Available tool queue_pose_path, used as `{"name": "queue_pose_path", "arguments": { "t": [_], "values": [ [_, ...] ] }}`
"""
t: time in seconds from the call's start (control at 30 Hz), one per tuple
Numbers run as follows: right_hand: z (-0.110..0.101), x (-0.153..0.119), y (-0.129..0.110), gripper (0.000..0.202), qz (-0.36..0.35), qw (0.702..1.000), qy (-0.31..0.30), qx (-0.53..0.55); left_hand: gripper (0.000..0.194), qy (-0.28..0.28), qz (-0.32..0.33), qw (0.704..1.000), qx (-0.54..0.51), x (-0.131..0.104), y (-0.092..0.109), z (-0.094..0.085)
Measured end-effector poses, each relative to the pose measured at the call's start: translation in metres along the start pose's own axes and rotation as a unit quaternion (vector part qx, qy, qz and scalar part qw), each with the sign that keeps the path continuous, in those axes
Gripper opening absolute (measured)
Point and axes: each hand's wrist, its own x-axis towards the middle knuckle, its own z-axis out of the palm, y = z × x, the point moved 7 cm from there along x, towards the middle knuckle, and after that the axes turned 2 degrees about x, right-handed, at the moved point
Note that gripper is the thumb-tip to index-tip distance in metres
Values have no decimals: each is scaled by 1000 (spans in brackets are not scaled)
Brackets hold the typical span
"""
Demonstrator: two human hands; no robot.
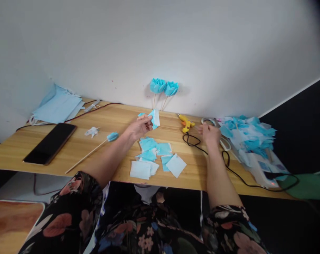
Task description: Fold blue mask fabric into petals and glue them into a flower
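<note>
My left hand (140, 127) pinches a folded blue and white fabric piece (155, 119) above the middle of the table. Over the right side, my right hand (210, 134) is closed with its fingertips together; I cannot make out what, if anything, is in them. Just left of it lies a yellow glue gun (186, 124) with a black cord. Several cut blue and white fabric squares (158, 155) are spread between my forearms. A wooden stick with a blue bud (112, 136) rests beside my left forearm.
Two blue fabric flowers (158, 86) on sticks lean against the wall. Face masks (58, 106), a phone (50, 144) and a small white scrap (92, 132) are at left. At right are a heap of blue scraps (251, 132), a tape roll (209, 120) and a power strip (263, 173).
</note>
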Motion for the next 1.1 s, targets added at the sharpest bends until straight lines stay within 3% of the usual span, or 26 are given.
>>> {"name": "queue_pose_path", "arguments": {
  "t": [0.03,0.1,0.23,0.43,0.6,0.73,0.87,1.1],
  "values": [
    [-5,-5,-7,30,-9,999,20,-24,43,-1,-1,1000,-3,0,0,1],
    [2,-19,-24,30,-46,999,-18,-17,43,-7,0,1000,-7,-1,0,4],
    [48,-53,-46,35,-68,973,-204,85,43,-21,-1,1000,-8,-3,-1,8],
    [102,-71,-57,47,-21,934,-322,153,44,-20,-31,999,0,-4,-11,8],
    [131,-71,-69,46,0,914,-352,201,45,-23,-38,999,-5,-3,-14,7],
    [145,-78,-56,41,29,906,-337,256,47,-32,-31,999,-9,-3,-12,8],
    [147,-86,-41,40,41,906,-322,272,46,-28,-29,999,0,-4,-10,8],
    [142,-89,-42,38,26,904,-317,287,45,-14,-36,999,-12,-4,-10,8]
  ]
}}
